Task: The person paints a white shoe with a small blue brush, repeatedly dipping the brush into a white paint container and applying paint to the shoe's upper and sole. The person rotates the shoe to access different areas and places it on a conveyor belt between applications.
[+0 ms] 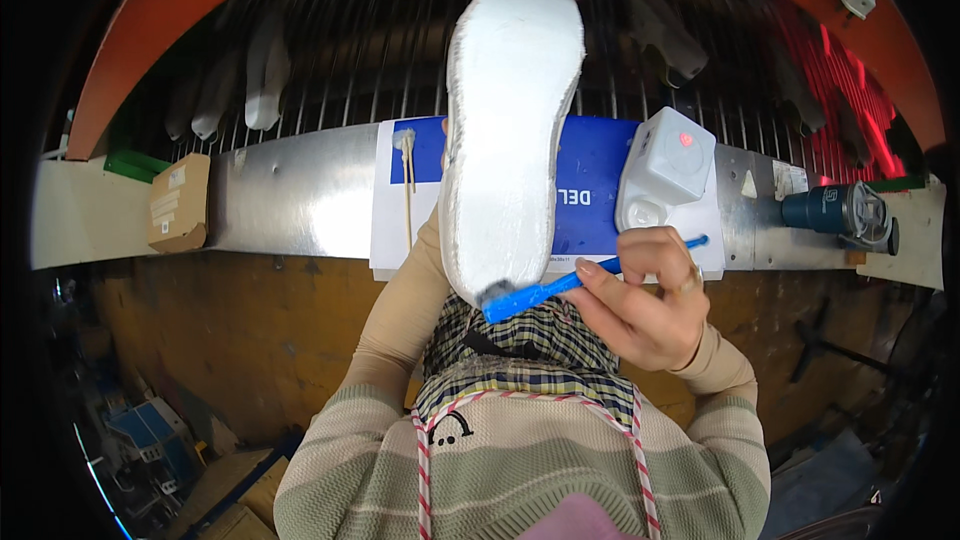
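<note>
From the head view, here's the white shoe sole, bottom face up toward us, standing tall just beyond and to the left of the right hand. That right hand has its fingers closed around a blue brush, dark bristles touching the sole's near, narrow end. The left hand is almost wholly hidden behind the sole; it seems to be propping the thing up, but how its fingers grip, I cannot tell. So how far along are we? By my reading the brushing is under way, working right at the near tip. The long face beyond looks evenly white, yet bare or coated is impossible to call: a clear or white layer would hardly show. If any part is left, I'd suspect the rim by the bristles, but that's only a guess. Beyond the right hand, a white plastic container stands on a blue-and-white sheet; just left of the left hand lie pale-tipped wooden sticks. Farther past both hands, more shoes sit on a dark rack, their treatment unreadable from here.
</note>
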A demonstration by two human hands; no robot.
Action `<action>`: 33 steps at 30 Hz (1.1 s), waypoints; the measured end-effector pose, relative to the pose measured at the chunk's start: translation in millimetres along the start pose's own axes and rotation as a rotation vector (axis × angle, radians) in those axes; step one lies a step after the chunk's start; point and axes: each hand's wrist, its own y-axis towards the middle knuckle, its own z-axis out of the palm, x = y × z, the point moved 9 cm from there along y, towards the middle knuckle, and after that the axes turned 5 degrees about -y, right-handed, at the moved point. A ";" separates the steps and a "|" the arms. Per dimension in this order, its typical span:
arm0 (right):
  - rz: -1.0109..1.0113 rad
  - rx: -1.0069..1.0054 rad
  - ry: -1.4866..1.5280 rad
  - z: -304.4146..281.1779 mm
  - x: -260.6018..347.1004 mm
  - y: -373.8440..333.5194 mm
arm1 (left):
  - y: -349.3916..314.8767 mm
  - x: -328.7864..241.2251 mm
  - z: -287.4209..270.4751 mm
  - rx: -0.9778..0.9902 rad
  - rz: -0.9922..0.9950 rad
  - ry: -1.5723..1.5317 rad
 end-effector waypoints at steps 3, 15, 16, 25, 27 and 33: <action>0.085 -0.077 -0.024 -4.8 -30.0 15.4 | -0.4 -6.1 8.6 0.038 0.039 -0.048; -0.210 -0.146 -0.165 2.2 -10.8 26.1 | -20.7 1.2 46.2 0.189 0.178 -0.298; -0.196 -0.089 -0.078 5.5 -4.6 22.4 | -22.5 -0.8 47.6 0.195 0.187 -0.299; 0.122 -0.309 -0.308 -24.0 -86.4 58.7 | -33.1 1.3 57.9 0.221 0.220 -0.327; 0.102 -0.193 -0.228 -6.1 -57.1 47.5 | -35.2 1.6 55.7 0.216 0.236 -0.307; 0.237 0.042 0.210 -3.3 -22.5 13.5 | -22.1 -3.5 7.5 -0.119 0.328 0.111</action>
